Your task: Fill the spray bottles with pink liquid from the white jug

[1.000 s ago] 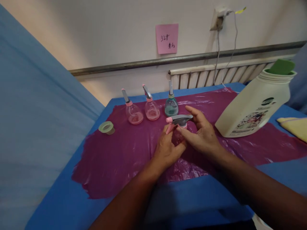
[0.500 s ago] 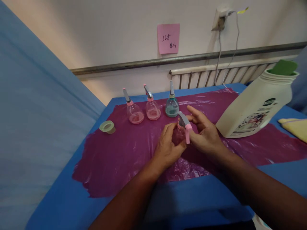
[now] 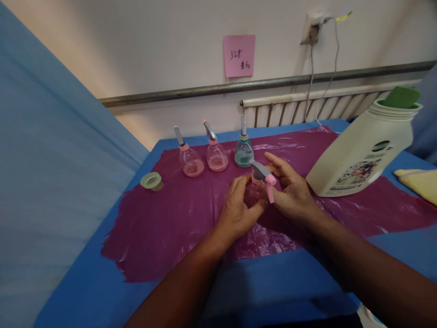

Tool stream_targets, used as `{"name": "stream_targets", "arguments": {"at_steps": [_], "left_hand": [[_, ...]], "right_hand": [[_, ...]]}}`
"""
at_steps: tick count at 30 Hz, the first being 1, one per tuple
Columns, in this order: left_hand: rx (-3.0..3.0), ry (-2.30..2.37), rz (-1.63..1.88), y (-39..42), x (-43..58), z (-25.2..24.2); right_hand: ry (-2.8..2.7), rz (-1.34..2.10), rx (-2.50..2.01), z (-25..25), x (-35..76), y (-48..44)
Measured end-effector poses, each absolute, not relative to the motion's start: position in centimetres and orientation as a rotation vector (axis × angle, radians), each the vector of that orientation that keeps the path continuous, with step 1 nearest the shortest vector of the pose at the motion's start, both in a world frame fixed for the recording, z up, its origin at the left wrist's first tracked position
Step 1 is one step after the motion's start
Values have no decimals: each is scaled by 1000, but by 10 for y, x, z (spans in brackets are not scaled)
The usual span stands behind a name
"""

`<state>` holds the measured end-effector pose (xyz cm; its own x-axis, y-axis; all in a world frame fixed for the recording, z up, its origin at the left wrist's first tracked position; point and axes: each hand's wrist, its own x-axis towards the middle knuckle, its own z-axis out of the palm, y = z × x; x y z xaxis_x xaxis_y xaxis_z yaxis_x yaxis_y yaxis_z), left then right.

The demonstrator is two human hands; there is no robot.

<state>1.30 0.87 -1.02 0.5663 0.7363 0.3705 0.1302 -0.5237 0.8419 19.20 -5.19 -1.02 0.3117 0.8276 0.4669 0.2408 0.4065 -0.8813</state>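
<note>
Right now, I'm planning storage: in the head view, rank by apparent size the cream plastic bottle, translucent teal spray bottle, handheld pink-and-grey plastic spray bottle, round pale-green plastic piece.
1. Cream bottle
2. Teal spray bottle and handheld spray bottle: unsure; the latter is nearer, partly covered
3. Pale-green piece

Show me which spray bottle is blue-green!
The rightmost spray bottle in the back row. The left bottle, middle bottle and held bottle have pink collars.
</note>
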Motion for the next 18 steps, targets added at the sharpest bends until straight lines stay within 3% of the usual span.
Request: {"name": "stream_targets", "arguments": {"at_steps": [5,13,18], "left_hand": [[2022,636,979,9,13,-9],[2044,615,978,11,12,-11],[2068,671,955,11,13,-13]], "right_hand": [[-1295,609,-1052,0,191,-57],[-1293,382,-1134,2,191,-57],[-1067,312,-1189,33,192,-65]]}}
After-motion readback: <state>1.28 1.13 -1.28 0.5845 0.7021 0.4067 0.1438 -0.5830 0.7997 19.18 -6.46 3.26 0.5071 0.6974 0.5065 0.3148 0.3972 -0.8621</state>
